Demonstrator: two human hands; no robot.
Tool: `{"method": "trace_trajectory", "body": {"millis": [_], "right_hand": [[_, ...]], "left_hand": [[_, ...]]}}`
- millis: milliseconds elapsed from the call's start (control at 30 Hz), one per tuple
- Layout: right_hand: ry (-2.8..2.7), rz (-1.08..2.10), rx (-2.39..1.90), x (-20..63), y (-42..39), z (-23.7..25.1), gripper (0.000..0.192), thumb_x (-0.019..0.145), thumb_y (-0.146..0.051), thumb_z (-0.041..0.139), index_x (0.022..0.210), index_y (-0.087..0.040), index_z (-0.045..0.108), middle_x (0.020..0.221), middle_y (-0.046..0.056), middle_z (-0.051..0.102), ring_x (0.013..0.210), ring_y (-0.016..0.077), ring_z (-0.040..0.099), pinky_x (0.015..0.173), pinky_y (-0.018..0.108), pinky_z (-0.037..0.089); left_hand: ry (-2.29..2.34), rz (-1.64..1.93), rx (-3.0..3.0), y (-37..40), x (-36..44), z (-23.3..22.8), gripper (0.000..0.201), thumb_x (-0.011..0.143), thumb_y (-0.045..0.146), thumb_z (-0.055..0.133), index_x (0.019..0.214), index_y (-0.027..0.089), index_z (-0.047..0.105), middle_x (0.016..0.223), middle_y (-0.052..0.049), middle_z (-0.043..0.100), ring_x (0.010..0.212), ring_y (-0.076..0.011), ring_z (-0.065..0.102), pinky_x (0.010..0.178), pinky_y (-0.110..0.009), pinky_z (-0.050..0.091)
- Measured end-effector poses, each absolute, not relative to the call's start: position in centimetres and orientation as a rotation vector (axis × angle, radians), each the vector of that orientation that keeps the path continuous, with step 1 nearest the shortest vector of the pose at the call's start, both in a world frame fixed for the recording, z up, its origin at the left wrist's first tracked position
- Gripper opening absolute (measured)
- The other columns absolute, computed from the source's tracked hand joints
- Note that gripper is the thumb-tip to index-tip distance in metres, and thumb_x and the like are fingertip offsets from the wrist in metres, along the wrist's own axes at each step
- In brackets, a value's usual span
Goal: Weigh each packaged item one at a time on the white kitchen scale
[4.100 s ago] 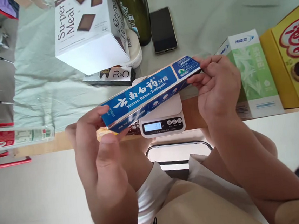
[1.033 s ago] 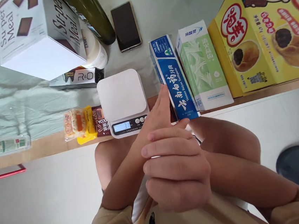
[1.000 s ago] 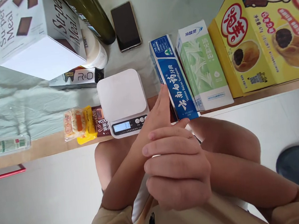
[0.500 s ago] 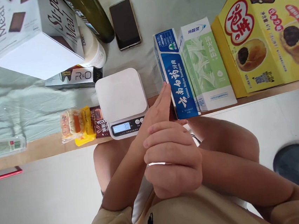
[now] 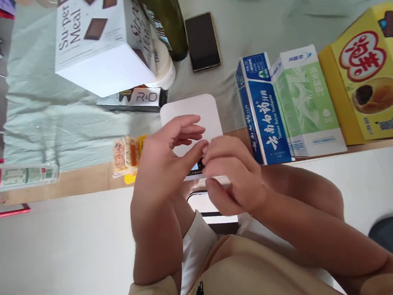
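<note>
My left hand [image 5: 166, 157] is raised over the left part of a white kitchen scale [image 5: 192, 106], holding nothing, its fingers apart and slightly bent. My right hand [image 5: 235, 171] is beside it, fingers curled in, thumb lower down; I see nothing in it. Its fingertips meet or nearly meet my left thumb above the scale's front edge. Both hands hide most of the scale's display. Left of my left hand lies a clear-wrapped snack [image 5: 124, 155] on a yellow packet, partly covered. A blue toothpaste box [image 5: 266, 113] lies right of my right hand.
A green-and-white box [image 5: 309, 109] and a yellow snack box [image 5: 367, 84] stand at right. Behind the scale are a phone [image 5: 203, 42], a green bottle [image 5: 166, 20], a white tub [image 5: 163, 69], a white Su-per Meal box [image 5: 102, 68] and an R&O box [image 5: 136, 99].
My hands have come apart from their crossed pose. The left moved left over the scale and spread its fingers; the right rose and loosened from a fist. The view has shifted left.
</note>
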State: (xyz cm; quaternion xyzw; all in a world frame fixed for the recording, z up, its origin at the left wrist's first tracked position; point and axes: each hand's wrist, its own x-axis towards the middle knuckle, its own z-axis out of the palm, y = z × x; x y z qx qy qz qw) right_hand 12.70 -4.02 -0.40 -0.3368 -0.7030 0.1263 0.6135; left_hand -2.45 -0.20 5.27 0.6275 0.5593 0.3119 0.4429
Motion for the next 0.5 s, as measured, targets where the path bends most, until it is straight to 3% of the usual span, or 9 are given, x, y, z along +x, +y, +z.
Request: {"method": "trace_trajectory", "body": {"millis": [133, 267, 400, 500], "right_hand": [[-1.679, 0.417, -1.082, 12.3, -1.8, -0.8, 0.022, 0.095, -0.021, 0.053, 0.115, -0.024, 0.060, 0.110, 0.010, 0.074, 0.107, 0.0249, 0.072, 0.094, 0.045, 0.061], [-1.743, 0.517, -1.298, 11.6, 0.3, -0.8, 0.028, 0.096, -0.031, 0.054, 0.120, -0.021, 0.064, 0.121, 0.014, 0.075, 0.115, 0.0288, 0.071, 0.102, 0.048, 0.059], [-1.821, 0.608, -1.381, 10.1, 1.9, -0.5, 0.035, 0.096, -0.037, 0.055, 0.125, -0.022, 0.067, 0.130, 0.015, 0.075, 0.123, 0.0318, 0.070, 0.107, 0.053, 0.059], [-1.924, 0.712, -1.399, 8.8, 3.3, 0.0, 0.041, 0.096, -0.038, 0.056, 0.133, -0.022, 0.065, 0.142, 0.015, 0.071, 0.133, 0.0336, 0.067, 0.114, 0.056, 0.056]], "left_hand": [[1.561, 0.847, 1.473, -0.1, -5.2, 5.4, 0.026, 0.082, 0.027, 0.077, 0.108, 0.026, 0.075, 0.091, -0.002, 0.078, 0.086, -0.0199, 0.074, 0.080, -0.037, 0.063], [1.653, 0.958, 1.450, 0.3, -9.2, 6.4, 0.016, 0.083, 0.025, 0.077, 0.098, 0.027, 0.075, 0.076, 0.002, 0.065, 0.066, -0.0145, 0.059, 0.063, -0.035, 0.049], [1.889, 1.247, 1.502, 3.2, -14.6, 6.4, 0.011, 0.082, 0.022, 0.077, 0.092, 0.026, 0.076, 0.073, 0.003, 0.061, 0.070, -0.0139, 0.054, 0.069, -0.037, 0.044], [1.955, 1.309, 1.377, 6.3, -18.1, 4.0, 0.020, 0.086, 0.039, 0.079, 0.094, 0.023, 0.068, 0.085, 0.003, 0.068, 0.089, -0.0170, 0.064, 0.090, -0.044, 0.054]]}}
